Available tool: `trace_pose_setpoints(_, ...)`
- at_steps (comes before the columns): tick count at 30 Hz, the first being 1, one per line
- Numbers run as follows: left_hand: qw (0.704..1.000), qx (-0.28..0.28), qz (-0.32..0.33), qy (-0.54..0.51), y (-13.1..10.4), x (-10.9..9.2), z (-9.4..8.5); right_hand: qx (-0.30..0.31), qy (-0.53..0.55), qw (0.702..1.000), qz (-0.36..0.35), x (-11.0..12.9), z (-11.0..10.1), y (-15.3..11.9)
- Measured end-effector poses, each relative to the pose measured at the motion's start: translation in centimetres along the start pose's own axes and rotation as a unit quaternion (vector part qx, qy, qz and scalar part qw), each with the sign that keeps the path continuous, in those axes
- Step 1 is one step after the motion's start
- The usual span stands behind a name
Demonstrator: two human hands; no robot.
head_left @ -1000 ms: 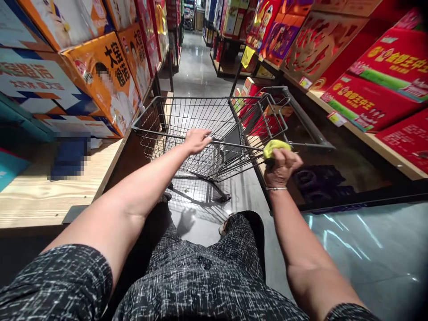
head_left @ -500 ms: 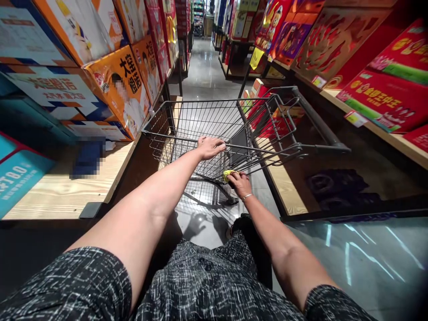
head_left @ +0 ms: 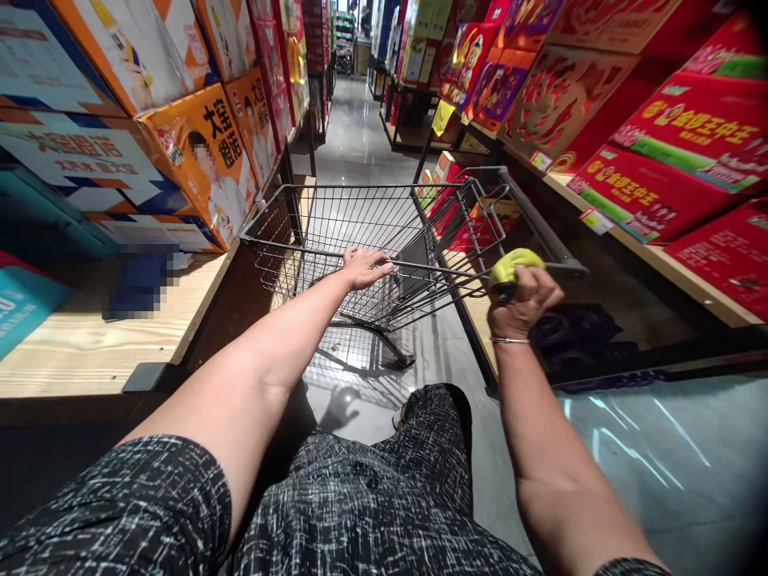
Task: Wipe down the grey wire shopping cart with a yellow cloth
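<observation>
A grey wire shopping cart (head_left: 354, 216) stands sideways across the aisle, its handle toward the right. My left hand (head_left: 366, 268) rests on the cart's near top rail, fingers spread and holding nothing. Farther right, my right hand (head_left: 523, 302) is closed around a yellow-green cloth (head_left: 517, 262) at the rail near the handle end. A small dark patch shows below the cloth; what it is I cannot make out. A thin bracelet circles the right wrist.
Orange and white boxes (head_left: 201, 160) are stacked on the left wooden shelf (head_left: 174, 320). Red boxes (head_left: 654, 192) fill the right shelf, with price tags along its edge (head_left: 672, 256). The grey floor (head_left: 360, 120) runs down the aisle between more stocked shelves.
My right hand has moved up and right with the cloth, from the cart's lower near side to its top rail. My left hand stays on the rail. The view has shifted slightly right.
</observation>
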State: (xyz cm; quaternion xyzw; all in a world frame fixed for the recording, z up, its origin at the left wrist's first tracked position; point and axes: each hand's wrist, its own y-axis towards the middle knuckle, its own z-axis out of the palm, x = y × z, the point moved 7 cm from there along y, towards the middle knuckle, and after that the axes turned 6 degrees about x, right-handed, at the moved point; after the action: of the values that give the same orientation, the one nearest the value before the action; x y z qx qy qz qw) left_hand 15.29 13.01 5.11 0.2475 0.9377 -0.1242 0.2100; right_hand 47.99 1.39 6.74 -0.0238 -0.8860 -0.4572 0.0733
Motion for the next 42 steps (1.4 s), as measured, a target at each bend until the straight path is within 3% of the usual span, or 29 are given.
trace_pose_setpoints(3,1.000,0.000,-0.005,-0.006,0.0,-0.1,0.0,0.018,0.033,0.999,0.021,3.7,3.0,-4.1)
trace_pose_setpoints(6,1.000,-0.001,-0.003,-0.008,0.1,0.0,0.0,0.168,0.081,0.981,-0.050,8.5,6.7,-8.0)
trace_pose_setpoints(8,1.000,-0.001,-0.004,-0.004,0.2,0.1,0.1,0.242,0.106,0.958,-0.114,11.6,7.9,-9.4)
trace_pose_setpoints(11,1.000,0.002,-0.001,0.004,0.5,0.4,0.4,0.215,0.114,0.956,-0.163,14.5,7.2,-7.9)
trace_pose_setpoints(14,1.000,-0.001,0.008,0.014,0.8,0.5,0.5,0.176,0.098,0.965,-0.169,15.1,6.5,-4.3)
trace_pose_setpoints(17,1.000,0.002,0.003,0.020,0.9,0.6,0.5,0.215,0.076,0.954,-0.195,14.2,6.6,-1.8)
trace_pose_setpoints(20,1.000,0.007,0.006,0.018,1.0,0.7,0.6,0.246,0.027,0.943,-0.223,11.9,5.5,-0.9)
trace_pose_setpoints(24,1.000,0.001,0.024,0.004,0.8,0.5,0.6,0.239,-0.079,0.946,-0.202,7.1,1.6,0.9)
trace_pose_setpoints(27,0.999,-0.002,0.034,-0.006,0.7,0.4,0.6,0.193,-0.145,0.960,-0.139,3.6,-1.6,3.7)
trace_pose_setpoints(29,0.999,-0.002,0.036,-0.010,0.6,0.3,0.6,0.187,-0.154,0.964,-0.107,2.0,-2.6,5.5)
trace_pose_setpoints(38,0.999,-0.015,0.028,-0.022,0.8,-0.2,0.7,0.364,-0.145,0.917,-0.071,-0.1,0.8,8.9)
trace_pose_setpoints(42,0.999,-0.013,0.030,-0.010,0.8,-0.5,0.7,0.414,-0.171,0.893,-0.040,-0.1,0.3,9.4)
